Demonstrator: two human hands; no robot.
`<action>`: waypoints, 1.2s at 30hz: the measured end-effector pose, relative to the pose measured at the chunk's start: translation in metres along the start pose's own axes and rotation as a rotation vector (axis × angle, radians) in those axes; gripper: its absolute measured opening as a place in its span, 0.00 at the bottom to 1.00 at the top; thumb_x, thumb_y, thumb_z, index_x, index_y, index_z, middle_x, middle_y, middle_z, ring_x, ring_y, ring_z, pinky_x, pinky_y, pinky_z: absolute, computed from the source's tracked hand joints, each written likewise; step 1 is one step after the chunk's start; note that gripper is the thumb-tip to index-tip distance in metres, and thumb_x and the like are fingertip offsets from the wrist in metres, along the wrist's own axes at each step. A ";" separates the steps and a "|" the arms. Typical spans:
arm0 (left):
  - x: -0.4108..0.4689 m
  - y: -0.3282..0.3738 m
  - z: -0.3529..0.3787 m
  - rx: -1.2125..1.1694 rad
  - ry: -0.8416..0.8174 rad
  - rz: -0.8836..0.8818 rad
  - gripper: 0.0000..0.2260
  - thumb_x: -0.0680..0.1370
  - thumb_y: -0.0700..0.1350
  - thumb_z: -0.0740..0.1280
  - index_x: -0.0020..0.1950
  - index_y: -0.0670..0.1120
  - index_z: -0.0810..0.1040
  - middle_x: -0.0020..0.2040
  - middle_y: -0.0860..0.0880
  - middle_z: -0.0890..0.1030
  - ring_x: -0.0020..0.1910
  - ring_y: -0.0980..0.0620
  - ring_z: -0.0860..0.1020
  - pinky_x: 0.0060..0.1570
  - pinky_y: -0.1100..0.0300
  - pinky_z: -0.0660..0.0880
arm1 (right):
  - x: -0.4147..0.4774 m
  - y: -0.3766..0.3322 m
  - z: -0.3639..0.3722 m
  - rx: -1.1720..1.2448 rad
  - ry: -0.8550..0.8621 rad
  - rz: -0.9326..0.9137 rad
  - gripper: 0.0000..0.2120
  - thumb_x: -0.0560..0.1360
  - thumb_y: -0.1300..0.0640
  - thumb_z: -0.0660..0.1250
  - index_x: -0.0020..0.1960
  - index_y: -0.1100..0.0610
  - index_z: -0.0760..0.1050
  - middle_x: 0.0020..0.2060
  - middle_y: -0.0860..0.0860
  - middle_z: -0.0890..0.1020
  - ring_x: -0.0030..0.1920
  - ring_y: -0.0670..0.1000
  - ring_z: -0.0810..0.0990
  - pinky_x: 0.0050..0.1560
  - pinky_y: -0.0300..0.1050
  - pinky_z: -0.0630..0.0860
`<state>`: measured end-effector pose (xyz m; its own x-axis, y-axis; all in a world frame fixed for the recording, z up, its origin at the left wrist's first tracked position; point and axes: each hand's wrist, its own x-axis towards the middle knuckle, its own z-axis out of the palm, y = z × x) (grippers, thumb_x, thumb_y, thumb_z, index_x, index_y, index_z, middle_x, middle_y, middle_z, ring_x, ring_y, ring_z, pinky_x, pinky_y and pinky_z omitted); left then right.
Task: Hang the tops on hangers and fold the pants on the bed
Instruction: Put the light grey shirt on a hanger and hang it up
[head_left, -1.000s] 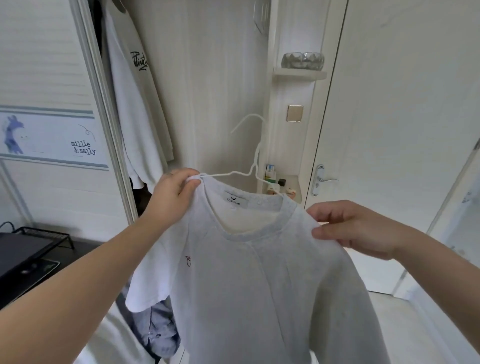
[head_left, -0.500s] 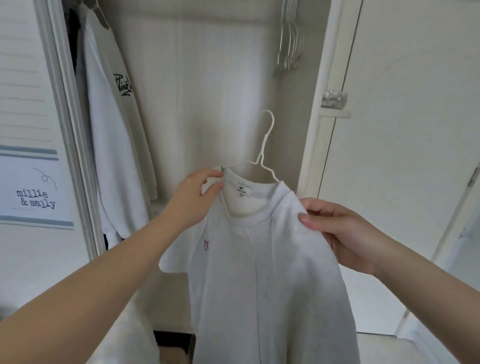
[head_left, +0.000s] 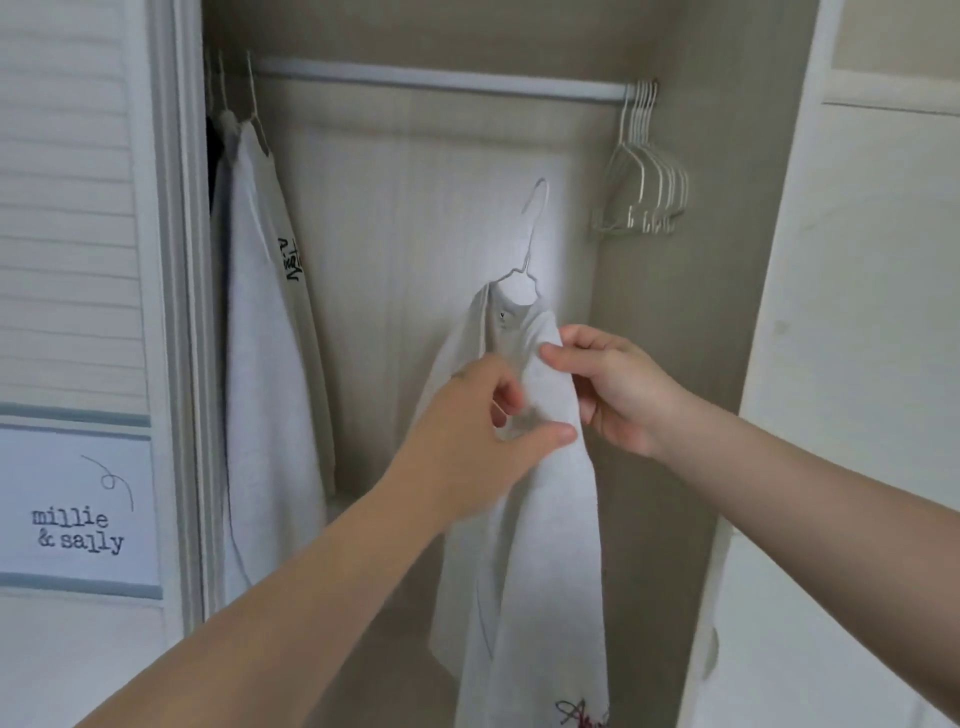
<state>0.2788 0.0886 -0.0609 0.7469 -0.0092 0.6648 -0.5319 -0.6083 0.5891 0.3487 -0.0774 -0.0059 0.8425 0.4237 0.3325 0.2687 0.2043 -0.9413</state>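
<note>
A pale grey T-shirt (head_left: 540, 545) hangs on a white wire hanger (head_left: 534, 228) inside the open wardrobe, turned edge-on to me. The hanger's hook is in the air below the rail (head_left: 441, 85), not on it. My left hand (head_left: 467, 426) pinches the shirt's shoulder fabric between thumb and fingers. My right hand (head_left: 608, 384) grips the same shoulder from the right side. A dark print shows at the shirt's bottom hem.
A white top with black lettering (head_left: 270, 322) hangs at the rail's left end. Several bare white hangers (head_left: 644, 176) bunch at the right end. A slatted sliding door (head_left: 78, 260) stands to the left, a white door panel (head_left: 857, 364) to the right.
The shirt has turned from facing me to edge-on and gone further into the wardrobe. Both hands came together at one shoulder. My view rose, so the rail now shows.
</note>
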 end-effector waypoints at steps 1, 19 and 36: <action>0.003 -0.001 0.000 0.037 0.010 -0.025 0.20 0.67 0.67 0.73 0.47 0.58 0.70 0.47 0.60 0.75 0.47 0.60 0.74 0.43 0.63 0.70 | 0.016 -0.003 0.006 0.008 0.005 -0.014 0.02 0.81 0.64 0.65 0.50 0.60 0.76 0.41 0.56 0.82 0.37 0.51 0.83 0.33 0.41 0.81; 0.186 -0.102 -0.056 0.489 0.289 -0.022 0.03 0.84 0.45 0.59 0.50 0.49 0.67 0.41 0.49 0.75 0.40 0.46 0.76 0.38 0.52 0.72 | 0.270 -0.069 0.020 -0.048 0.029 -0.228 0.05 0.79 0.63 0.69 0.53 0.59 0.74 0.44 0.57 0.82 0.38 0.54 0.83 0.36 0.43 0.80; 0.283 -0.149 -0.090 0.765 0.323 -0.030 0.07 0.84 0.47 0.60 0.48 0.48 0.65 0.40 0.48 0.74 0.41 0.42 0.76 0.40 0.49 0.75 | 0.411 -0.085 0.025 -0.036 0.051 -0.282 0.04 0.79 0.67 0.67 0.53 0.64 0.76 0.44 0.60 0.81 0.39 0.57 0.82 0.40 0.49 0.82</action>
<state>0.5335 0.2480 0.0807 0.5433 0.1724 0.8216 -0.0085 -0.9775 0.2108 0.6600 0.1018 0.2121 0.7543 0.3098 0.5789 0.5113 0.2760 -0.8139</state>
